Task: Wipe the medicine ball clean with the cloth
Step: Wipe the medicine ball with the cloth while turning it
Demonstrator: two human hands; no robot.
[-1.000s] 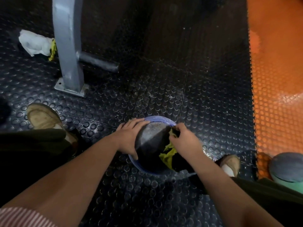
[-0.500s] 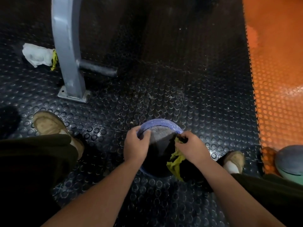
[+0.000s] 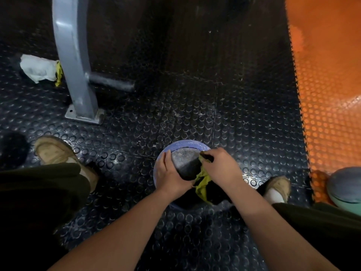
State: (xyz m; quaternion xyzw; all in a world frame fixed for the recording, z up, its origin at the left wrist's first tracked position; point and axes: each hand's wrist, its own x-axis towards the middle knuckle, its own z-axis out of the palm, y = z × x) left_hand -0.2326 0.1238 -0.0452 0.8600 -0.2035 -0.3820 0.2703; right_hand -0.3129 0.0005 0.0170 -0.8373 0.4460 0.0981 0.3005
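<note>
Fingers of the right hand (image 3: 221,169) are bunched around a yellow-green cloth (image 3: 203,185), pressing it against the right side of the medicine ball (image 3: 184,163), and the cloth's loose end hangs down toward the person. The left hand (image 3: 172,174) grips the ball's left side, fingers curved over its purple edge and thumb lying across the near, dark panel. The ball sits low between two tan shoes, one at the left (image 3: 54,151) and one at the right (image 3: 278,187), over a black studded floor mat (image 3: 195,94). Farther off on the left a grey metal post (image 3: 78,75) is bolted to the mat, with a crumpled white rag (image 3: 38,69) just beside it. An orange mat (image 3: 328,94) borders the black one on the right, and a second ball (image 3: 345,186) lies at its near edge.
</note>
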